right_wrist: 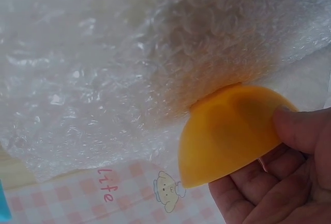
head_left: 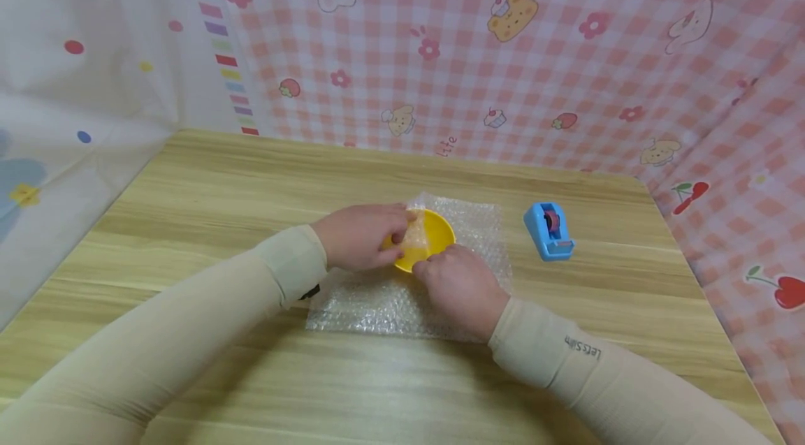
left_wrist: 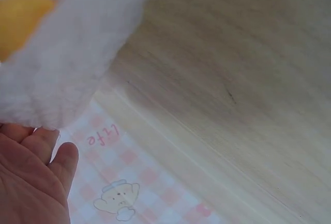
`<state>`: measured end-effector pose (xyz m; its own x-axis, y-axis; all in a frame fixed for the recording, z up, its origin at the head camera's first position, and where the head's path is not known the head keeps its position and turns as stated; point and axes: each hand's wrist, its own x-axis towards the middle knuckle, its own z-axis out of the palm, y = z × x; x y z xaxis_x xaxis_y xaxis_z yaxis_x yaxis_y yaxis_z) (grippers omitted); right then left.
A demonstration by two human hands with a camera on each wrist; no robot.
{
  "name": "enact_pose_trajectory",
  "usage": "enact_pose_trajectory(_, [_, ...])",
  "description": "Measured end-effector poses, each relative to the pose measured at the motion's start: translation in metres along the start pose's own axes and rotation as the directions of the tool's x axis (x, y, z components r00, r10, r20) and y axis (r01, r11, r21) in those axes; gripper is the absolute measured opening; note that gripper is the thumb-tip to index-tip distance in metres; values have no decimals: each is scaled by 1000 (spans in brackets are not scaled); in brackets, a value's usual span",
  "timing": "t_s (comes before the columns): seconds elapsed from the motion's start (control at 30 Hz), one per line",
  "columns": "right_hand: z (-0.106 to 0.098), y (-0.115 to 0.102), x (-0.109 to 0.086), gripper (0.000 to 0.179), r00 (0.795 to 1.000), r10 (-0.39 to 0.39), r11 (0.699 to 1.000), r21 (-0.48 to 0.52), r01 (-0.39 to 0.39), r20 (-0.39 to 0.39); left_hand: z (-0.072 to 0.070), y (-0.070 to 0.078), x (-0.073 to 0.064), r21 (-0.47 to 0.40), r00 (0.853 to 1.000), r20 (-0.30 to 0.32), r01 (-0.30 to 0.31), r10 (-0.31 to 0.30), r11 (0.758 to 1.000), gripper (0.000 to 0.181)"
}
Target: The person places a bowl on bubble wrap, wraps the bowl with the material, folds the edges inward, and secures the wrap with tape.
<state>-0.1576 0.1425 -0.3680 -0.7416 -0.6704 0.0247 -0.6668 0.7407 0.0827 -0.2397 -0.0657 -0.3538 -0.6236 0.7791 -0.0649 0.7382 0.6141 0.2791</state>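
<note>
A yellow bowl [head_left: 440, 232] sits on a sheet of clear bubble wrap [head_left: 371, 309] on the table. My right hand [head_left: 462, 288] grips the bowl's near right rim, and in the right wrist view the thumb is on the outside of the bowl [right_wrist: 227, 136] with the fingers at its rim. Over the bowl's left side, my left hand [head_left: 361, 237] holds a raised flap of the wrap, partly covering the bowl's inside. In the left wrist view the fingertips are at the edge of the bubble wrap [left_wrist: 62, 74], partly hidden behind it.
To the right of the wrap stands a blue tape dispenser [head_left: 541, 235] with a reddish roll in it. The wood-grain table [head_left: 251, 172] meets a pink checked cloth [head_left: 390, 47] at the back and right, and a white spotted cloth [head_left: 94, 96] at the left.
</note>
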Motion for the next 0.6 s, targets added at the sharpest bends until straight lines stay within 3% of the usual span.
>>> enact_pose_trajectory(0.2, [-2,0,-1,10,999,35,997,68,-38,38,1,1,-1,12,999,47,12,-12,1000,39])
enact_pose_trajectory(0.4, [-5,1,-5,7,995,68,987,141,-77,69,2,3,-3,37,998,62,1,-4,999,42])
enact_pose_trajectory(0.6, [-15,11,-12,22,980,196,942,275,-192,12,3,4,-2,55,998,65,13,-16,998,42])
